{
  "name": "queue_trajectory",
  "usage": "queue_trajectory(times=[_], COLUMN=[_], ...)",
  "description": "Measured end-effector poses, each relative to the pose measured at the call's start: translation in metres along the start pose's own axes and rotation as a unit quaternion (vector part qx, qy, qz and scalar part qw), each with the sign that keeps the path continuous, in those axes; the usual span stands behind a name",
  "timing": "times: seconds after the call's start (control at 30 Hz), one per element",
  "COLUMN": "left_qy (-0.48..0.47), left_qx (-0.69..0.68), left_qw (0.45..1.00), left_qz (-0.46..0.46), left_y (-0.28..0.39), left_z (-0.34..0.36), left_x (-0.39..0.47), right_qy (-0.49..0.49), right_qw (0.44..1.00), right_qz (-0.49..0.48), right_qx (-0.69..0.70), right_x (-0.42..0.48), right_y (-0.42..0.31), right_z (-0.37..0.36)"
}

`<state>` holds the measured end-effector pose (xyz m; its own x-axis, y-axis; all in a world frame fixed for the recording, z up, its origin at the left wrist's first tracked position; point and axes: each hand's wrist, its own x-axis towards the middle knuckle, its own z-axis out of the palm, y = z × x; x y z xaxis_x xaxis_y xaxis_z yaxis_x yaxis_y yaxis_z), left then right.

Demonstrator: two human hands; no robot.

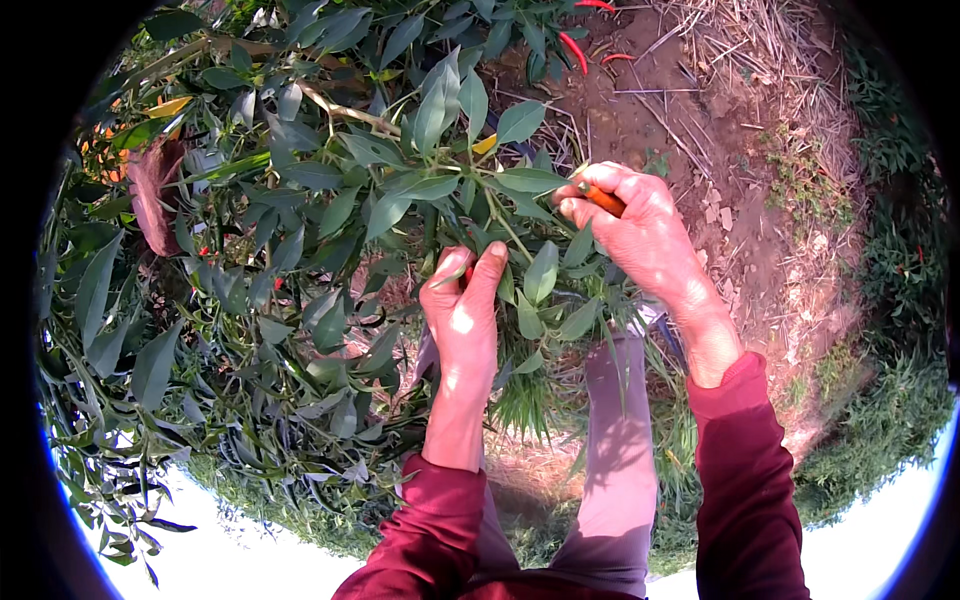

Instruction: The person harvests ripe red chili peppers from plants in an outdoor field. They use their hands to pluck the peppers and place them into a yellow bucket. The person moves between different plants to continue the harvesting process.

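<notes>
My right hand (634,221) is closed around an orange chili pepper (602,199), whose stem end shows between thumb and fingers. It is at the right edge of a leafy chili plant (420,187). Lower and to the left, my left hand (466,300) pinches a red chili pepper (469,274) among the leaves. Only a small part of that pepper shows between the thumb and forefinger. Green leaves hide part of the fingertips, so I cannot tell whether this pepper is still attached to a stem.
Several red chili peppers (574,52) are beside the foliage at the top, over brown soil (667,127). Dry straw (750,45) covers ground at the upper right. A woody branch (349,112) crosses the plant. A reddish-brown object (155,195) stands among leaves at left. My legs (619,450) are below.
</notes>
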<state>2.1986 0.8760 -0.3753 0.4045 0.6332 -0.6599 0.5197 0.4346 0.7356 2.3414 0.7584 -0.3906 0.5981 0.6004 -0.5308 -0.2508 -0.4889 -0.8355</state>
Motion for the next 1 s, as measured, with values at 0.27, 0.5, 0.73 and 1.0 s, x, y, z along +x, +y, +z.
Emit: queue_trajectory(times=[0.27,0.5,0.73,1.0], left_qy=[-0.082,-0.125,-0.116,-0.096], left_qx=[-0.126,-0.275,-0.165,-0.108], left_qw=[0.986,0.944,0.973,0.983], left_qz=[-0.074,-0.135,-0.113,-0.113], left_y=[-0.005,0.008,0.001,-0.001], left_z=[-0.017,-0.011,-0.012,-0.017], left_x=[0.001,-0.004,0.005,0.008], right_qy=[-0.047,-0.032,-0.036,-0.116], right_qw=[0.995,0.985,0.986,0.981], right_qz=[-0.092,-0.157,-0.156,-0.156], right_qx=[0.012,-0.066,-0.043,-0.004], right_x=[-0.005,-0.027,-0.025,-0.02], right_y=[0.01,0.0,0.005,-0.003], right_z=[0.039,0.035,0.034,0.028])
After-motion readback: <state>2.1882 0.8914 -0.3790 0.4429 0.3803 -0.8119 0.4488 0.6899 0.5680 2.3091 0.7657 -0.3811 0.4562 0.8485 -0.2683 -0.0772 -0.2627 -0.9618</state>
